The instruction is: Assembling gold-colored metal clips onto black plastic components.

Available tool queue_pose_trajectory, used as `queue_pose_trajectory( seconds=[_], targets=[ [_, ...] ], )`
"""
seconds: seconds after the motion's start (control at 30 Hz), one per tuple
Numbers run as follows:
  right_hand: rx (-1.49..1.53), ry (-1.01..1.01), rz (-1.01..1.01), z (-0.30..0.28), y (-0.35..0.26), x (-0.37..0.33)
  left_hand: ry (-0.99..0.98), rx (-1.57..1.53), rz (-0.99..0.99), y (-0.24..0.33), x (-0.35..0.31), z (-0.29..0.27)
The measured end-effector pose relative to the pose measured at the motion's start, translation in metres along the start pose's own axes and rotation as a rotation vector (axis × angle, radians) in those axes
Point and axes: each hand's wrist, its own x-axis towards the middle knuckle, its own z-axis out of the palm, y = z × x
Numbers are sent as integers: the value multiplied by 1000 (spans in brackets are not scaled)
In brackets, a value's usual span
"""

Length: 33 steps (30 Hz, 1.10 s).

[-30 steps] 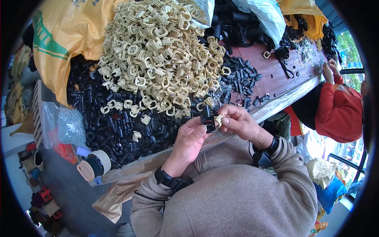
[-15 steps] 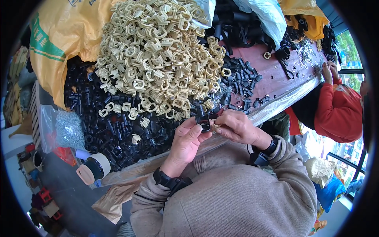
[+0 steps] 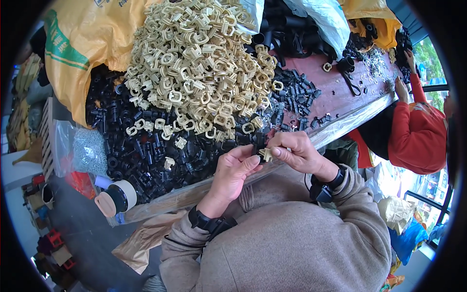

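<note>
My left hand [image 3: 229,176] pinches a small black plastic part [image 3: 259,140], mostly hidden by fingers. Right beside it my right hand [image 3: 297,155] is closed at the fingertips on a cream plastic clip [image 3: 265,154]. The two parts meet or overlap between my hands, just above the near edge of the table. How far they fit together cannot be made out. Beyond my hands rises a big heap of cream plastic clips [image 3: 199,68]. Loose black plastic fittings [image 3: 146,151] spread to the left of my hands.
A yellow woven sack [image 3: 92,34] lies at the far left. Near it sit a bag of small grey parts [image 3: 90,151] and a tape roll [image 3: 121,194]. Small black pieces [image 3: 296,92] lie on the right. A person in a red top [image 3: 416,138] works at the table's right end.
The black part has tilted and dropped lower between my hands, its ring no longer facing up to view. The cream clip now shows more plainly at my right fingertips. The other person's arm has reached farther out.
</note>
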Motion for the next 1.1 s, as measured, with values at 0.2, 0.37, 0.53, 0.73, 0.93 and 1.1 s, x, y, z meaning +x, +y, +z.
queue_pose_trajectory(
  seconds=[0.2, 0.37, 0.53, 0.73, 0.93, 1.1],
  targets=[
    [122, 0, 120, 8, -3, -13, 0, 41, -35, -4, -4, 8],
    [-26, 166, 225, -2, 1, -23, -25, 169, -108, 0, -4, 7],
    [-1080, 310, 285, -76, 31, -52, -5, 180, -111, 3, 3, 1],
    [-1136, 143, 333, -95, 46, -55, -49, 128, -195, 2, 20, 8],
    [-756, 140, 285, -50, 55, -25, -103, 115, -286, -2, 32, 13],
    [-617, 218, 171, -41, 51, -17, -88, 146, -275, -6, 45, 20]
  ],
)
